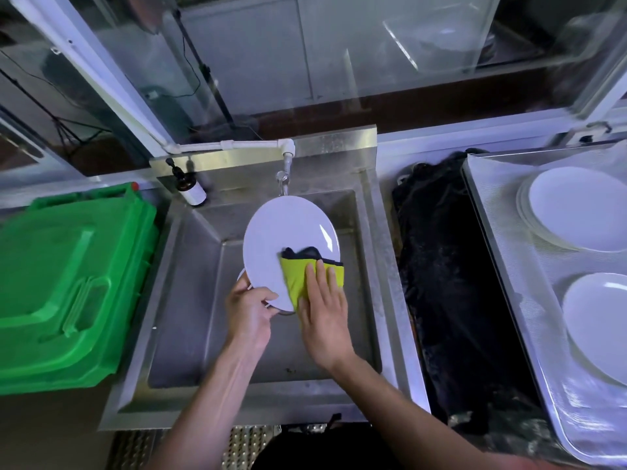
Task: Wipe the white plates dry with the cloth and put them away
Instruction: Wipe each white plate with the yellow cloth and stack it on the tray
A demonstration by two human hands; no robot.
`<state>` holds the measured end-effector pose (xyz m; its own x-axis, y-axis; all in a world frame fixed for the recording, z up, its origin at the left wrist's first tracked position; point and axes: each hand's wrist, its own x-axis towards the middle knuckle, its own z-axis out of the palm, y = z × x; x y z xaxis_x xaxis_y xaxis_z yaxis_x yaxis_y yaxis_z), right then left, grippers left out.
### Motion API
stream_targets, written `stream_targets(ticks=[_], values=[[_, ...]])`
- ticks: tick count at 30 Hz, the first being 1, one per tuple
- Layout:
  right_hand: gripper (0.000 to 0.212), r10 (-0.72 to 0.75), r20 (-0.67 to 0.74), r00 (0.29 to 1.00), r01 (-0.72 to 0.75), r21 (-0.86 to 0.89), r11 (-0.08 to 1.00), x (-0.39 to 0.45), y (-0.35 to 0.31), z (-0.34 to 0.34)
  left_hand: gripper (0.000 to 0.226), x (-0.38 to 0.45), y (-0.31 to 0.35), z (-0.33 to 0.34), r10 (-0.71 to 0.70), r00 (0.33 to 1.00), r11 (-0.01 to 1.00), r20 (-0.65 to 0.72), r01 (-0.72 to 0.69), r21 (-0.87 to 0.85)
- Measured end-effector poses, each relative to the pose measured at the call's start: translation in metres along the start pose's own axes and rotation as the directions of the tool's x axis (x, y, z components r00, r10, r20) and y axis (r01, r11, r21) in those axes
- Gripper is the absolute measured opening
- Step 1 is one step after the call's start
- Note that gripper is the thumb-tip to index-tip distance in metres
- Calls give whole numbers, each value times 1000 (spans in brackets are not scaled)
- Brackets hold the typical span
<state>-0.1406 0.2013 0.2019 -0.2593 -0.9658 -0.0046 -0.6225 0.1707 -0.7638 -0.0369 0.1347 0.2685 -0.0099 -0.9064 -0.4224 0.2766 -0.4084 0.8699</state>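
Observation:
A white plate (281, 239) is held tilted above the steel sink (190, 300). My left hand (249, 308) grips the plate's near rim, thumb on top. My right hand (324, 317) presses a yellow-green cloth with a dark edge (298, 274) flat against the plate's lower right face, fingers straight. Two stacks of white plates lie on a metal tray at the right: a far stack (576, 208) and a near stack (600, 323).
A green lidded bin (71, 283) stands left of the sink. A tap (285, 178) hangs just behind the plate, with a dark soap bottle (191, 189) to its left. A black cloth-covered gap (451, 283) separates the sink from the metal tray (502, 266).

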Motion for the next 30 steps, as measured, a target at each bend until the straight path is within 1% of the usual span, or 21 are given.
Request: stream_targets(ticks=[2, 6, 9, 11, 15, 19, 21, 27, 30], values=[[60, 85, -13, 996, -85, -5, 996, 5, 7, 2, 45, -1, 0, -3, 5, 1000, 1000, -16, -5, 9], [60, 145, -53, 988, -141, 65, 988, 20, 13, -4, 44, -2, 1, -8, 2, 1000, 999, -19, -1, 37], [62, 150, -74, 986, -136, 165, 977, 27, 17, -9, 44, -1, 1, -12, -6, 1000, 998, -5, 6, 60], [65, 163, -62, 985, -143, 243, 959, 30, 19, -13, 44, -1, 3, -15, -10, 1000, 996, 7, 9, 93], [69, 186, -69, 980, -153, 337, 929, 33, 23, -19, 43, 2, 10, -22, -26, 997, 985, 70, 13, 171], [67, 148, -144, 978, -70, 442, 894, 40, 24, -32, 43, 5, 18, -34, -59, 990, 971, 125, 28, 237], [66, 146, -162, 976, -59, 447, 892, 44, 25, -37, 43, 8, 23, -39, -73, 985, 960, 154, 28, 279], [69, 201, -141, 969, -112, 476, 872, 51, 31, -45, 57, 21, 39, -44, -142, 970, 900, 195, 45, 433], [68, 201, -116, 973, -125, 470, 874, 54, 33, -50, 54, 29, 46, -44, -177, 960, 859, 218, 43, 510]])
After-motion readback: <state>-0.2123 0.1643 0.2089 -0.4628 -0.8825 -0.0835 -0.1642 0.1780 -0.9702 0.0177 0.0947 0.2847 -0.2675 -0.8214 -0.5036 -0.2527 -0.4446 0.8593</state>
